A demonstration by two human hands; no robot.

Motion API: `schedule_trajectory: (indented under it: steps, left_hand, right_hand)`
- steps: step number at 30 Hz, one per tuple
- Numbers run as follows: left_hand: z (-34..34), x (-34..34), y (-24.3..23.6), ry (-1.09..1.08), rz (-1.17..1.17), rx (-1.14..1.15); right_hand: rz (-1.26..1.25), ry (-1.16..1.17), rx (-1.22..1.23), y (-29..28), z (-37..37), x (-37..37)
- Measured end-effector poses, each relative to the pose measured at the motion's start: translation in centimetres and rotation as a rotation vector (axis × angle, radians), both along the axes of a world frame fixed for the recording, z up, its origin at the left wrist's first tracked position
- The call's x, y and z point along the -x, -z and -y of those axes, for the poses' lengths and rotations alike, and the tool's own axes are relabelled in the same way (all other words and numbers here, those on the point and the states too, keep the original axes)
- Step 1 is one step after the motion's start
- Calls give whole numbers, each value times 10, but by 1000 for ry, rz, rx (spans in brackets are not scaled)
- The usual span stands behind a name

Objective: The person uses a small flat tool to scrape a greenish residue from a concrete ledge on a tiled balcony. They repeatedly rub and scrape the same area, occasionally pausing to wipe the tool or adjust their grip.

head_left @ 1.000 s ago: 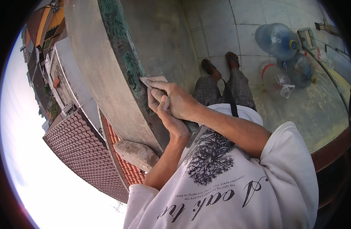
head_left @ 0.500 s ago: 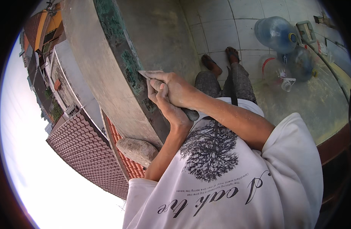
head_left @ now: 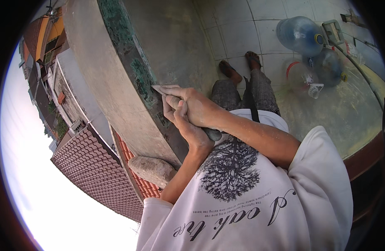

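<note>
A hand scraper with a pale pointed blade and a dark, rounded handle end (head_left: 213, 134) lies across both my hands. My right hand (head_left: 196, 105) is wrapped round it, one finger stretched along the blade. From below, my left hand (head_left: 188, 127) closes on the front part of the tool, its fingers pressed against the right hand. The blade tip meets the top edge of a low grey wall (head_left: 117, 79). Along that edge, flaking green paint (head_left: 141, 72) alternates with bare dark patches. My fingers cover most of the tool, so its full shape is hidden.
A rough stone block (head_left: 151, 170) rests by the wall near my left forearm. Beyond the wall are tiled roofs (head_left: 94, 163) and a drop. Right of my legs, large clear plastic bottles (head_left: 299, 37) stand on the tiled floor (head_left: 238, 35) beside a dark hose (head_left: 361, 71).
Both hands and the scraper have drawn a short way toward my body along the wall's edge. The grip looks the same. The view has shifted slightly.
</note>
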State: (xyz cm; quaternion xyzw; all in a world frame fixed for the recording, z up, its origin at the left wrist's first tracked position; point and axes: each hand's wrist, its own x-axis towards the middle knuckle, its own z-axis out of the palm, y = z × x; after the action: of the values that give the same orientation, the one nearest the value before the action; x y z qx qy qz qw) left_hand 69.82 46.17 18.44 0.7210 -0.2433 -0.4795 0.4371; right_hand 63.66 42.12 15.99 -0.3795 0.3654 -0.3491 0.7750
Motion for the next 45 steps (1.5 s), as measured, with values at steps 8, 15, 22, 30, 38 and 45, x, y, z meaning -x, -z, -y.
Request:
schedule_trajectory:
  steps: [8, 15, 22, 30, 38, 45]
  left_hand:
    - [-5, -9, 51, 6, 485, -314]
    - [-3, 5, 12, -205, 61, -2]
    - [-6, -1, 20, -198, -75, 53]
    - [11, 11, 12, -156, -158, -85]
    - [34, 18, -1, -247, -329, -80]
    - [38, 20, 17, -206, 6, 73]
  right_hand:
    - [-105, 200, 271, 24, 15, 5]
    - [-120, 138, 183, 20, -3, -10]
    - [54, 73, -25, 22, 11, 0]
    - [73, 18, -48, 29, 8, -7]
    - [82, 105, -87, 23, 15, -12]
    - [105, 76, -67, 33, 12, -12]
